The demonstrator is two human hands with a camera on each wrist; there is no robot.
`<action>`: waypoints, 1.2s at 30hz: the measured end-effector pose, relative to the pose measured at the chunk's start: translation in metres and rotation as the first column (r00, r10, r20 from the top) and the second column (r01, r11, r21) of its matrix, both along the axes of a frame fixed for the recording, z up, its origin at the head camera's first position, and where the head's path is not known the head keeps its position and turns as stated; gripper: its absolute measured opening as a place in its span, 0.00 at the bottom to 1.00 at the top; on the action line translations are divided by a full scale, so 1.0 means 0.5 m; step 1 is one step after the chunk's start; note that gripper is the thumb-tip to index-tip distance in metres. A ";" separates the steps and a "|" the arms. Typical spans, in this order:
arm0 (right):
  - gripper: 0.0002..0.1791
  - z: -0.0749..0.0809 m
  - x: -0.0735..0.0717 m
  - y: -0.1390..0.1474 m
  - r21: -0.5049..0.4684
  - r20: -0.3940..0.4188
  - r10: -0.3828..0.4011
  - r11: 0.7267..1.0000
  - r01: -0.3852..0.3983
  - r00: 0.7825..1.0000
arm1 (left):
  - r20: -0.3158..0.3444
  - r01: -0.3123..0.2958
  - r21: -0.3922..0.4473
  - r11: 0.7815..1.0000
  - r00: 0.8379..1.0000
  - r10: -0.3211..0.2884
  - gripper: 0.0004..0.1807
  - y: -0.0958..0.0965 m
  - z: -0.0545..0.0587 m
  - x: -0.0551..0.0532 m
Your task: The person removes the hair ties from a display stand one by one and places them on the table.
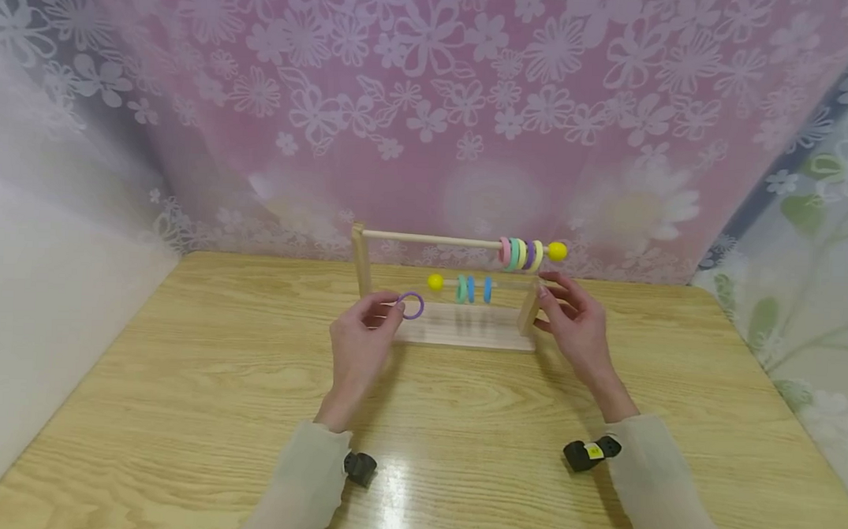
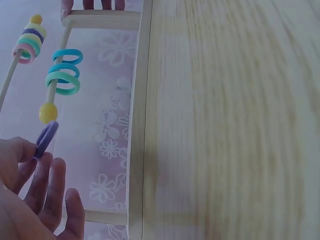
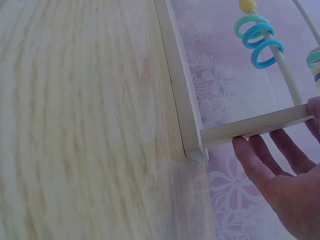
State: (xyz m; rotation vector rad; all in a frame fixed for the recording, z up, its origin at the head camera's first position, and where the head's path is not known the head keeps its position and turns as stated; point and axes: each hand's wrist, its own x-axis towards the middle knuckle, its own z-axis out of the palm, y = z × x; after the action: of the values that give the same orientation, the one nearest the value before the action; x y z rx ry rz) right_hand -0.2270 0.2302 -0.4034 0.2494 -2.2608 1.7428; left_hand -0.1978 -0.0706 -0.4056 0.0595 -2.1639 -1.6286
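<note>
The left hand (image 1: 364, 345) pinches a purple ring (image 2: 46, 140) between thumb and fingertips, in front of the left half of the wooden stand (image 1: 428, 329). That ring is off the rods, just beside the yellow ball (image 1: 435, 281) that caps the free end of the stand's lower rod (image 3: 286, 75); whether ring and ball touch, I cannot tell. At the stand's right end, the right hand (image 1: 579, 326) holds the right upright (image 1: 528, 312), fingers against its outer face and thumb near its top. Along the stand's lower rod, from the ball toward that upright, hang a green ring (image 1: 461, 290) and two blue rings (image 1: 488, 289), the last a little apart. The stand's upper rod (image 1: 432, 239) runs from its left upright (image 1: 362, 262) and carries five rings (image 1: 514, 254), pink, green, pale yellow, purple and pale yellow, bunched near a second yellow ball (image 1: 557, 251). Under the stand is a wood-grain table (image 1: 460, 424); behind it hangs a pink flowered curtain (image 1: 431, 99)
</note>
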 end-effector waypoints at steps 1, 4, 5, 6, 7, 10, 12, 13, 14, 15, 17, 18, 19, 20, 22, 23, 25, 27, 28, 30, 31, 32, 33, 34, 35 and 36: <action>0.24 0.000 0.000 0.000 0.002 0.000 -0.002 1.000 0.002 1.000 | -0.001 -0.002 -0.005 1.000 1.000 0.002 0.06 -0.001 0.001 0.001; 0.24 0.001 -0.001 -0.001 0.000 -0.002 -0.006 1.000 0.006 1.000 | 0.000 -0.007 -0.011 1.000 1.000 0.007 0.05 -0.004 0.002 0.003; 0.24 0.001 -0.001 -0.002 0.000 -0.005 -0.005 1.000 0.005 1.000 | 0.000 -0.006 -0.014 1.000 1.000 0.006 0.05 -0.005 0.001 0.004; 0.24 0.001 -0.001 -0.003 -0.004 -0.006 -0.004 1.000 0.004 1.000 | 0.002 -0.004 -0.017 1.000 1.000 0.004 0.05 -0.006 0.000 0.005; 0.24 0.001 -0.001 -0.004 -0.004 -0.004 -0.003 1.000 0.003 1.000 | 0.004 -0.001 -0.020 1.000 1.000 0.001 0.05 -0.008 -0.001 0.005; 0.24 0.001 0.000 -0.005 0.008 0.002 -0.007 1.000 0.007 1.000 | 0.024 -0.002 -0.034 0.999 1.000 0.003 0.05 -0.013 -0.004 0.005; 0.24 0.000 0.000 -0.005 0.011 0.005 -0.009 1.000 0.008 1.000 | 0.041 0.002 -0.039 0.999 0.999 0.000 0.05 -0.016 -0.005 0.006; 0.24 0.000 0.000 -0.005 0.013 0.005 -0.009 1.000 0.009 1.000 | 0.053 0.005 -0.041 0.999 0.999 -0.002 0.05 -0.018 -0.006 0.007; 0.24 0.000 -0.001 -0.005 0.012 0.004 -0.009 1.000 0.009 1.000 | 0.065 0.008 -0.043 0.999 0.998 -0.005 0.06 -0.020 -0.006 0.008; 0.24 0.000 -0.001 -0.005 0.010 0.003 -0.010 1.000 0.010 1.000 | 0.077 0.011 -0.045 0.999 0.997 -0.007 0.06 -0.022 -0.007 0.008; 0.24 0.000 -0.001 -0.005 0.007 0.000 -0.010 1.000 0.010 1.000 | 0.096 0.024 -0.050 0.998 0.995 -0.019 0.06 -0.026 -0.007 0.010; 0.24 0.000 -0.001 -0.004 0.005 -0.002 -0.010 1.000 0.010 1.000 | 0.106 0.030 -0.055 0.998 0.994 -0.024 0.06 -0.028 -0.008 0.011; 0.24 -0.001 -0.001 -0.004 0.005 -0.003 -0.010 1.000 0.010 1.000 | 0.112 0.036 -0.063 0.997 0.993 -0.029 0.06 -0.030 -0.009 0.011; 0.24 -0.001 -0.001 -0.004 0.004 -0.002 -0.010 1.000 0.010 1.000 | 0.118 0.044 -0.071 0.996 0.992 -0.036 0.06 -0.031 -0.010 0.012; 0.24 -0.002 -0.002 -0.004 0.002 -0.001 -0.012 1.000 0.012 1.000 | 0.132 0.065 -0.089 0.994 0.990 -0.053 0.06 -0.034 -0.011 0.015; 0.24 -0.003 -0.002 -0.004 -0.001 0.000 -0.012 1.000 0.012 1.000 | 0.138 0.074 -0.097 0.993 0.989 -0.060 0.06 -0.035 -0.012 0.016; 0.24 -0.003 -0.002 -0.004 -0.002 0.001 -0.012 1.000 0.012 1.000 | 0.153 0.092 -0.110 0.990 0.985 -0.075 0.06 -0.038 -0.012 0.019; 0.23 -0.004 -0.001 -0.005 -0.004 0.006 -0.013 1.000 0.013 1.000 | 0.176 0.107 -0.116 0.987 0.981 -0.086 0.06 -0.041 -0.014 0.022; 0.23 -0.004 0.000 -0.005 -0.004 0.007 -0.013 1.000 0.013 1.000 | 0.184 0.112 -0.120 0.987 0.979 -0.088 0.06 -0.043 -0.015 0.022; 0.23 -0.004 0.000 -0.005 -0.009 0.009 -0.014 1.000 0.014 1.000 | 0.197 0.115 -0.129 0.985 0.976 -0.089 0.06 -0.047 -0.016 0.022; 0.23 -0.003 0.000 -0.005 -0.012 0.009 -0.015 1.000 0.015 1.000 | 0.201 0.118 -0.133 0.984 0.975 -0.090 0.06 -0.050 -0.015 0.021; 0.23 -0.003 -0.001 -0.005 -0.016 0.007 -0.015 1.000 0.015 1.000 | 0.202 0.121 -0.136 0.983 0.975 -0.092 0.06 -0.052 -0.014 0.020; 0.23 -0.002 -0.002 -0.005 -0.017 0.002 -0.016 1.000 0.016 1.000 | 0.204 0.122 -0.138 0.983 0.975 -0.092 0.06 -0.054 -0.013 0.019; 0.23 -0.003 -0.002 -0.005 -0.018 0.000 -0.015 1.000 0.015 1.000 | 0.206 0.123 -0.140 0.982 0.974 -0.093 0.06 -0.056 -0.014 0.020; 0.23 -0.003 -0.002 -0.005 -0.019 -0.002 -0.013 1.000 0.013 1.000 | 0.210 0.123 -0.142 0.982 0.973 -0.092 0.06 -0.058 -0.014 0.021; 0.23 -0.004 -0.002 -0.005 -0.018 -0.005 -0.011 1.000 0.011 1.000 | 0.216 0.123 -0.142 0.982 0.972 -0.091 0.06 -0.060 -0.013 0.023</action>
State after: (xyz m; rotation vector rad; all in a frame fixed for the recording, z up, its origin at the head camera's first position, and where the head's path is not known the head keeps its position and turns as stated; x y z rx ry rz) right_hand -0.2282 0.2277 -0.4055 0.2368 -2.2370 1.7545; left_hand -0.1864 -0.1007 -0.4123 0.0711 -2.4871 -1.5666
